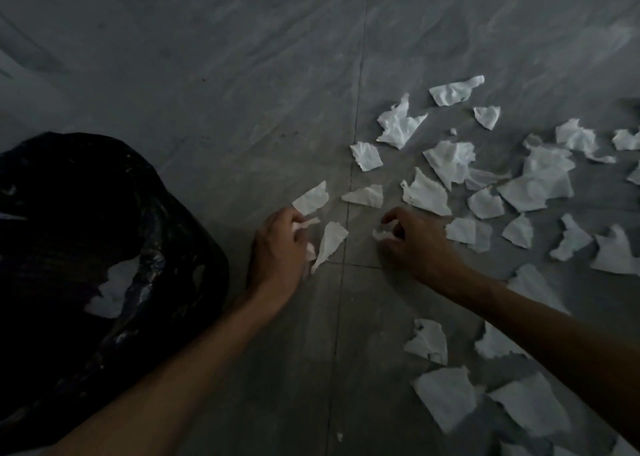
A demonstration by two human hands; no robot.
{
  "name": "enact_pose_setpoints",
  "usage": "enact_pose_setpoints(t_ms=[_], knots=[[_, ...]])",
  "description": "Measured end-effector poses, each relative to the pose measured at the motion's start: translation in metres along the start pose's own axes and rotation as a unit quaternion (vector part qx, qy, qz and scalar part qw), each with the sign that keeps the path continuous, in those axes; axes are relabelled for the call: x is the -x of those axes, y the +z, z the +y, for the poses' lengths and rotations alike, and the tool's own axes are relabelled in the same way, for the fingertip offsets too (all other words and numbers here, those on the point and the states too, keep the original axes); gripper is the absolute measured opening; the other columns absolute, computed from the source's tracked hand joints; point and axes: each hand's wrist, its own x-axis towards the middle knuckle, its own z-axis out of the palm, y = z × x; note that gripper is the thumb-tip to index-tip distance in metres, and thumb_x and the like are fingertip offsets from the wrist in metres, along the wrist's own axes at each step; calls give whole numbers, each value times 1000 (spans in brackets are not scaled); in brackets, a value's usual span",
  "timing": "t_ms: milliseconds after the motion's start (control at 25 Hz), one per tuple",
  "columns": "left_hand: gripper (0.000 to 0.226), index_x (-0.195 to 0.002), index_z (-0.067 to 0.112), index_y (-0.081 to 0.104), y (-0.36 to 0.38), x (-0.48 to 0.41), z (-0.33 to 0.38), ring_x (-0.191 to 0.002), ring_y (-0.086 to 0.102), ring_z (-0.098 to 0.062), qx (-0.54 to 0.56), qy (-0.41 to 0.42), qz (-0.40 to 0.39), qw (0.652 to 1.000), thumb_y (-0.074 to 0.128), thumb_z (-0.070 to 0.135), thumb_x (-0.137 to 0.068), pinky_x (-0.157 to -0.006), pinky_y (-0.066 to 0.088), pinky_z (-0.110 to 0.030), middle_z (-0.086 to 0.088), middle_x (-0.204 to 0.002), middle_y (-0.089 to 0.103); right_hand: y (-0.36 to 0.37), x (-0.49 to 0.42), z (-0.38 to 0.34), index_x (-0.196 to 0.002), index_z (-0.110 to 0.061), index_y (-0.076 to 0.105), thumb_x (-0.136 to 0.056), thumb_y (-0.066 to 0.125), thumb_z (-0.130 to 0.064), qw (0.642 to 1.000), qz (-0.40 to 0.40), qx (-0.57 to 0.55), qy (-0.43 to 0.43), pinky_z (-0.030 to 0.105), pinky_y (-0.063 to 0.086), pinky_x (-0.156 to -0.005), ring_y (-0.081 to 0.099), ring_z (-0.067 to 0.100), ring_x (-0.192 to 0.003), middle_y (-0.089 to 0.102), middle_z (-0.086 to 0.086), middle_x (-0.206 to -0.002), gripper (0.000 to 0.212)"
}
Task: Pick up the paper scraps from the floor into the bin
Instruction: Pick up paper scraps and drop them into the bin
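Dim light; both hands low over the grey floor (242,126): left hand (277,248) has its fingers (296,217) curled tight around small white scraps, with a long scrap (330,242) lying just beside it. Right hand (415,239) has fingers (389,215) hooked narrow, pinching a small scrap (382,234) at the floor. Remaining scraps (540,178) lie scattered on the floor right of the hands; bin (86,248), lined with a black bag, sits at left with white paper (114,287) inside.
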Motion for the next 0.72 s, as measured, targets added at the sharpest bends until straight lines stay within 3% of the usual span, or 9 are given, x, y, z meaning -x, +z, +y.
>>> enact_pose_setpoints(t_ms=[120, 240, 360, 440, 520, 640, 720], knots=[[5, -94, 17, 60, 10, 2, 13, -89, 54, -11, -59, 147, -70, 985, 58, 18, -90, -75, 48, -26, 3, -106, 53, 4, -1, -3, -125, -19, 47, -87, 61, -21, 1000, -12, 27, -8, 24, 41, -71, 52, 10, -83, 63, 8, -109, 40], [15, -88, 18, 55, 31, 2, 4, -91, 57, -19, -133, 207, -132, 960, 43, 26, -93, -76, 53, -39, -1, -111, 51, -5, -13, -9, -136, -24, 35, -86, 62, -21, 999, 5, 24, -31, 28, 44, -69, 56, 15, -80, 63, 7, -96, 58], [14, -89, 14, 58, 36, 2, -5, -91, 58, -23, -139, 187, -124, 965, 46, 20, -92, -73, 44, -33, -7, -104, 59, -12, -42, -12, -136, -27, 35, -83, 62, -20, 994, 35, 72, -76, 31, 46, -69, 61, 25, -81, 60, 5, -86, 60], [8, -93, 13, 61, 30, 5, -5, -92, 61, -24, -108, 165, -143, 970, 57, 9, -88, -74, 44, -29, -10, -103, 62, -9, -56, -12, -126, -24, 44, -83, 60, -26, 991, 26, 107, -72, 33, 48, -73, 62, 31, -91, 63, 12, -97, 46], [18, -100, 17, 59, 21, 3, -2, -93, 62, -20, -45, 120, -131, 983, 61, 6, -85, -75, 50, -29, -6, -105, 64, 0, -59, -12, -109, -19, 52, -85, 56, -28, 989, 21, 132, -64, 37, 51, -73, 62, 33, -92, 65, 15, -102, 26], [34, -115, 19, 47, 14, -22, 8, -93, 65, -22, 23, 20, -39, 999, 62, 15, -86, -72, 54, -33, -7, -111, 65, 6, -54, -9, -90, -16, 59, -85, 50, -22, 991, 36, 117, -55, 33, 47, -67, 63, 30, -83, 67, 14, -96, 12], [42, -123, 14, 44, 18, -44, 8, -102, 64, -28, -9, -33, -42, 999, 63, 17, -86, -74, 47, -29, -12, -118, 63, 3, -49, -8, -87, -15, 62, -86, 51, -21, 996, 46, 75, -34, 30, 42, -66, 57, 22, -77, 68, 10, -94, 12]])
